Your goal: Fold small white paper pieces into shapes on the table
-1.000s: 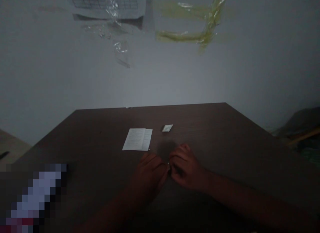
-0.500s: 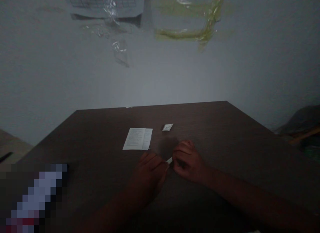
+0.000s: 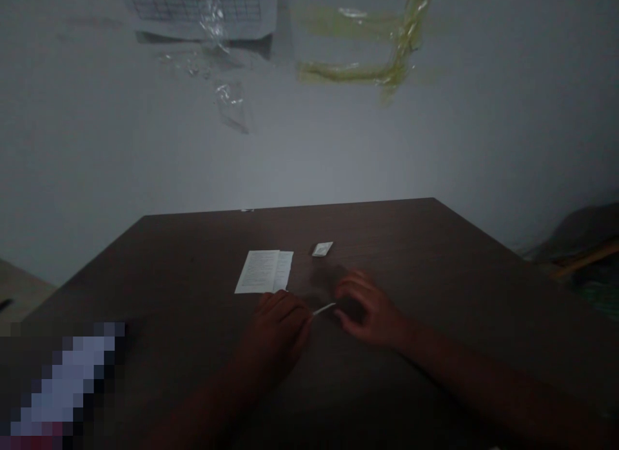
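My left hand (image 3: 283, 324) is closed on one end of a thin, pale folded piece of paper (image 3: 324, 309), which sticks out to the right, seen nearly edge-on. Just past its free tip, my right hand (image 3: 367, 308) has thumb and fingers apart and holds nothing. Beyond my left hand lie printed sheets of paper (image 3: 258, 271), one overlapping another. A small folded white paper (image 3: 322, 249) rests farther back, beyond my right hand. The light is dim, so fine detail on the held paper is hard to make out.
The dark wooden table (image 3: 387, 237) stands against a pale wall (image 3: 338, 140) with yellow tape (image 3: 348, 73) and a gridded sheet (image 3: 193, 5) stuck on it. A pixelated patch (image 3: 68, 385) covers the lower left. Dark items stand beyond the right edge.
My right thumb and fingers have come apart and let go of the paper. My left hand has moved slightly left with it, so more of the strip shows between the hands.
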A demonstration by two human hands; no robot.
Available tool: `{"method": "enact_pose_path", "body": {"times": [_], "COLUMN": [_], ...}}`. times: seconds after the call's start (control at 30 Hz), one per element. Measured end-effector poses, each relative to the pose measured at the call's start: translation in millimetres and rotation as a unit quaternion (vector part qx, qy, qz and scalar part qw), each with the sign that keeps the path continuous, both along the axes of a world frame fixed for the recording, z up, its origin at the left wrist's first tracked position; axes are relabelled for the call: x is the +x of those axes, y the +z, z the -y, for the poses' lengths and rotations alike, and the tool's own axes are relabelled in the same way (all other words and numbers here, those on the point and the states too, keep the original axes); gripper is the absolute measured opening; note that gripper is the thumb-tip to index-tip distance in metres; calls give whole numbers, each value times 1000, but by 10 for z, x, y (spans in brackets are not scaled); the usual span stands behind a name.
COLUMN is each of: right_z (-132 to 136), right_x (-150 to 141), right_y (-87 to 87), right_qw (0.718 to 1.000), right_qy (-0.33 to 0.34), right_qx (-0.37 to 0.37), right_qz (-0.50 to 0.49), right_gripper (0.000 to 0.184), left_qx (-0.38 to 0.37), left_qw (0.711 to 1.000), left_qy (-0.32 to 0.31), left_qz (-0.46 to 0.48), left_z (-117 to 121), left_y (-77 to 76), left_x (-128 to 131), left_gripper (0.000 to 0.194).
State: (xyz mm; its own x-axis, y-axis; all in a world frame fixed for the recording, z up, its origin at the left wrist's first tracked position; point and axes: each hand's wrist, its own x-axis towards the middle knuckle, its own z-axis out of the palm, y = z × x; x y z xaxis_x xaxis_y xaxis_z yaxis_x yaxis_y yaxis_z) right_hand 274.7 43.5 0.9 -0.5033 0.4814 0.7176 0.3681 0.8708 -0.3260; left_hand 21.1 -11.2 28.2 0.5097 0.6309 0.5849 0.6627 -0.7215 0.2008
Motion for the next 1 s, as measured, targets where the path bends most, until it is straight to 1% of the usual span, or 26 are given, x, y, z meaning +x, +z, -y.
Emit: {"method": "enact_pose_path", "body": {"times": [0.1, 0.17, 0.33, 0.43, 0.53, 0.63, 0.77, 0.83, 0.9, 1.0], "right_z": [51, 78, 168, 208, 207, 186, 191, 206, 218, 228], "right_x": [-62, -97, -152, -176, -192, -204, -245, -272, -291, -300], "right_y": [6, 6, 10, 11, 7, -25, -121, -169, -198, -199], "right_qw": [999, 998, 997, 997, 991, 978, 956, 944, 938, 938], "right_qy": [31, 43, 44, 51, 42, 16, -4, 0, 9, 31], "right_qx": [9, 7, -34, -55, -122, -195, -271, -307, -325, -320], "right_qz": [28, 36, 61, 37, -22, -69, -114, -122, -121, -128], "right_gripper": [11, 12, 9, 9, 15, 20, 20, 19, 18, 15], "left_qx": [-15, -21, -12, -6, 30, 46, 3, -19, -21, -22], "left_qw": [999, 999, 998, 999, 999, 999, 998, 996, 996, 997], "left_qy": [-19, -19, -16, -1, 23, 22, 51, 65, 68, 65], "left_qz": [-28, -44, -56, -37, 4, -11, -47, -53, -48, -28], "left_z": [6, -2, -3, 18, 27, 40, 73, 78, 70, 51], "left_y": [-2, -4, -10, -25, -56, -78, -77, -82, -97, -115], "left_x": [19, 30, 72, 95, 111, 149, 229, 254, 262, 254], "left_gripper": [18, 16, 15, 21, 21, 17, 35, 35, 29, 23]}}
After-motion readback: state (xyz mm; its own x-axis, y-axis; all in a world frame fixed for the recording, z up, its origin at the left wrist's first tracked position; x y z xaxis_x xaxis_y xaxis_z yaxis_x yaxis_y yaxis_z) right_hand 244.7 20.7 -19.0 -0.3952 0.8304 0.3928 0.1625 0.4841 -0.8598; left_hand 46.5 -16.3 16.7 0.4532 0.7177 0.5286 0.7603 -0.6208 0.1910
